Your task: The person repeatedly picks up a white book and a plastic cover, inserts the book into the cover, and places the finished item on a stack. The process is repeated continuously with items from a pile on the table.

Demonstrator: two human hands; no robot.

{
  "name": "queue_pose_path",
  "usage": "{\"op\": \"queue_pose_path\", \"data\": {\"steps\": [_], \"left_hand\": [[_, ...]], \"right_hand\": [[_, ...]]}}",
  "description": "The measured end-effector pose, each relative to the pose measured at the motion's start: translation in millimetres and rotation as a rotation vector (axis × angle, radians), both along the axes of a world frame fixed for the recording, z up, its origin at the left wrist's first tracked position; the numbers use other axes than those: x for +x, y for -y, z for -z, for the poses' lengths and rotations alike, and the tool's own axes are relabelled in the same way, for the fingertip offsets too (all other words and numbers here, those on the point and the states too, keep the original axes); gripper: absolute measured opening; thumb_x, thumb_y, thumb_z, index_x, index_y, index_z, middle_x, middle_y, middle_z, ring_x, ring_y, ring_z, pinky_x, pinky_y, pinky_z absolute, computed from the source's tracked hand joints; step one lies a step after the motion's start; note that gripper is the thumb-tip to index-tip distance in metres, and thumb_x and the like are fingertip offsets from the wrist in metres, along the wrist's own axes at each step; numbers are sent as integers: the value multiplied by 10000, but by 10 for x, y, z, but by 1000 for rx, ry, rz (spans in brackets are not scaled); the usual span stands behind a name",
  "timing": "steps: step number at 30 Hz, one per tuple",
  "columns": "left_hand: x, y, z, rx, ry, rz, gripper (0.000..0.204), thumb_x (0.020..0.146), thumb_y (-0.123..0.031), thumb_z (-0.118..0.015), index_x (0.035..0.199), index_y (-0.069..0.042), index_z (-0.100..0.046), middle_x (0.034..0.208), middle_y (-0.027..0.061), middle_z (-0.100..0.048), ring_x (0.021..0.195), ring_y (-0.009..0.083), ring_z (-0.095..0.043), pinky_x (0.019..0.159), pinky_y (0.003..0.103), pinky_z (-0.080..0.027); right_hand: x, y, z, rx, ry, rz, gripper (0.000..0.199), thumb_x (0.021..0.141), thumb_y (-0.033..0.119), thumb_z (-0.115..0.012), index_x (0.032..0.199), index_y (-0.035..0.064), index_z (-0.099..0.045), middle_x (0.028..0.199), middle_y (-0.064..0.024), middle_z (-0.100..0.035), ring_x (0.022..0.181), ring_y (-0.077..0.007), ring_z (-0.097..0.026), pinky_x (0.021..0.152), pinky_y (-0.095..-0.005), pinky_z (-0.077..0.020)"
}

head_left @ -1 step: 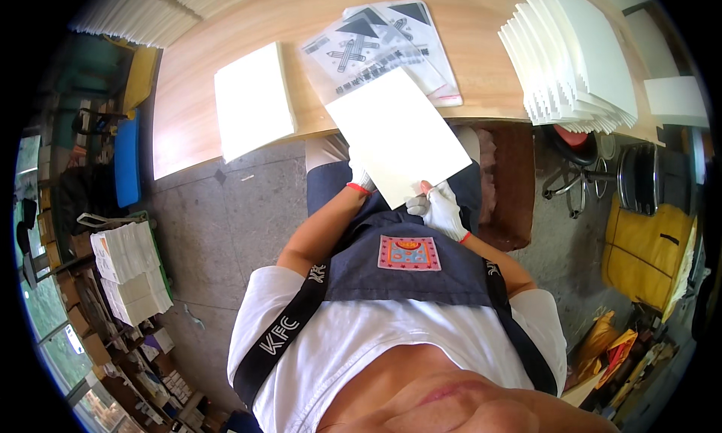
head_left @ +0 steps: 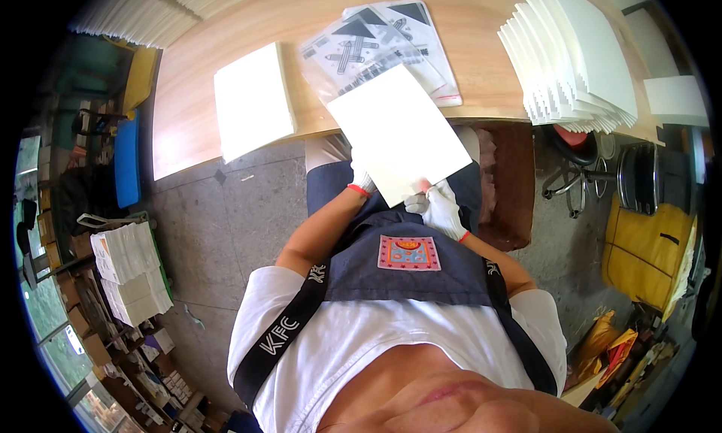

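white card held over the lap, both gloved hands pinching its near edge

while the person is sitting at the wooden table (head_left: 226,125), both hands are holding one white card sheet (head_left: 397,131) tilted above the lap, its far corner reaching over the table edge. the left hand (head_left: 362,179), in a white glove with a red cuff, is gripping the sheet's lower left edge; most of that hand is hiding behind the card. the right hand (head_left: 442,210), gloved the same, is pinching the near corner, fingers closed narrow on the card.

risks, as i judge them: the hold is all along one edge, so the free far end is likely sagging or flapping, and a hard pinch could be creasing the corner. swinging the sheet forward could be catching the clear printed bags (head_left: 391,46) lying just beyond it and dragging them off the table.

around: a flat white stack (head_left: 252,98) is lying to the left on the table, well apart from the hands. a fanned pile of white sheets (head_left: 575,57) is sitting at the right end, overhanging the edge, so an elbow moving right could be knocking it. a dark stool (head_left: 583,158) is standing below that pile. bundled white stacks (head_left: 131,271) are resting on the floor at left. the blue apron (head_left: 406,275) is covering the lap under the hands.
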State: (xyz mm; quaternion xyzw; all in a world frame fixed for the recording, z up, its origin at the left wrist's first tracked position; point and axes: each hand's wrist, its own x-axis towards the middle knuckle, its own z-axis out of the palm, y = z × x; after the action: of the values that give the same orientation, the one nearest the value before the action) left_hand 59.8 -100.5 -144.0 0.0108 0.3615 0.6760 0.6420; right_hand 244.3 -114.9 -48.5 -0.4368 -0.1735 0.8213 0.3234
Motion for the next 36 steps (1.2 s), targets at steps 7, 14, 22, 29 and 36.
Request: {"op": "queue_pose_path", "data": {"steps": [7,14,22,29,36], "left_hand": [[184,144,357,72,-730,140,261,923,-189,-490,1054,24,-566,969,114,-634,853,222,-628,722,329,-541],[233,72,-143,-203,-523,217,226,873,-73,-452,1048,17,-564,884,83,-633,725,162,-620,610,264,-521],[-316,327,-491,-264,-359,143,314,874,-254,-601,1069,-28,-502,948,73,-593,771,203,-633,629,295,-531],[-441,296,-754,-203,-729,280,240,909,-227,-514,944,-4,-597,758,31,-588,622,122,-569,579,244,-477],[-594,308,-434,-207,-528,214,202,880,-168,-504,991,-6,-555,826,95,-623,640,157,-608,548,260,-520]], "right_hand": [[-256,-190,206,-40,4,79,193,928,113,-471,1090,9,-465,918,-141,-595,772,-260,-649,634,-374,-582],[-695,-850,508,-182,-388,191,155,954,159,-397,987,18,-451,1034,-209,-571,977,-371,-587,869,-470,-504],[-504,-815,-194,530,393,-585,211,931,196,-462,1036,63,-587,625,-30,-579,449,-83,-507,414,-225,-399],[-902,-745,-69,1502,1144,-980,256,848,375,-499,969,165,-582,742,-149,-645,681,-327,-638,586,-459,-486],[-818,-869,-65,1439,680,-817,92,822,198,-535,839,111,-563,605,-76,-596,516,-217,-608,445,-374,-467]]}}
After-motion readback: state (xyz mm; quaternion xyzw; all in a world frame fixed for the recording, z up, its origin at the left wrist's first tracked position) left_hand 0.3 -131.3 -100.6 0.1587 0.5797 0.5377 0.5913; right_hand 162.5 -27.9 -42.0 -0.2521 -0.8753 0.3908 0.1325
